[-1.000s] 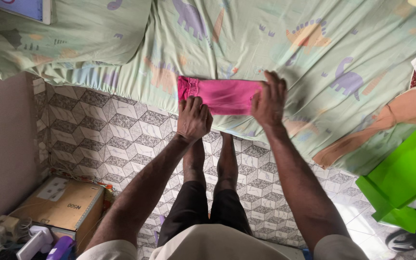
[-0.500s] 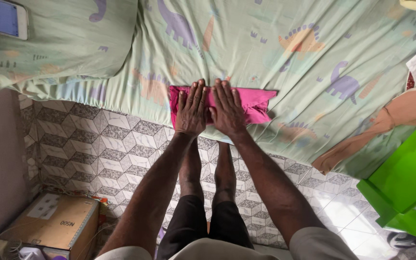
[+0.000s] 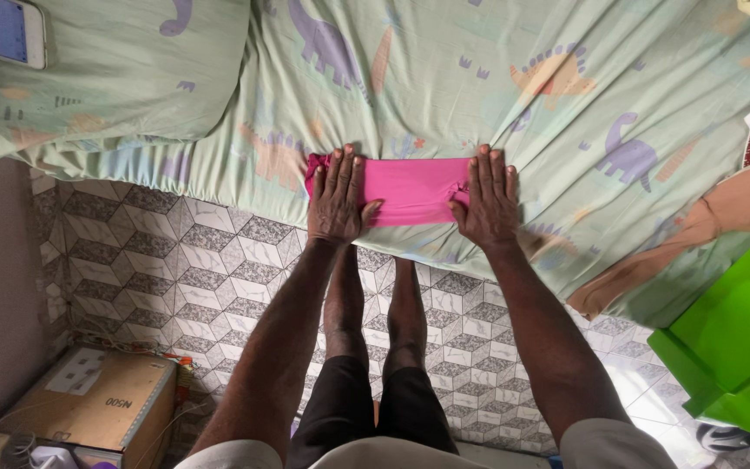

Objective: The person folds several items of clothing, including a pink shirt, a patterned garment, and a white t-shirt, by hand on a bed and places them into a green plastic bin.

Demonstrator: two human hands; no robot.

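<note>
Pink cloth, folded, on bed. Left hand and right hand, side by side a moment ago, now spread flat at opposite ends, smoothing the fold.

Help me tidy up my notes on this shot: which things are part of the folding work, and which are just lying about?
In use:
pink cloth, folded
left hand, flat on its left end
right hand, flat on its right end
bed sheet, under the cloth

Lying about:
phone on the pillow
cardboard box on the floor
green plastic thing
</note>
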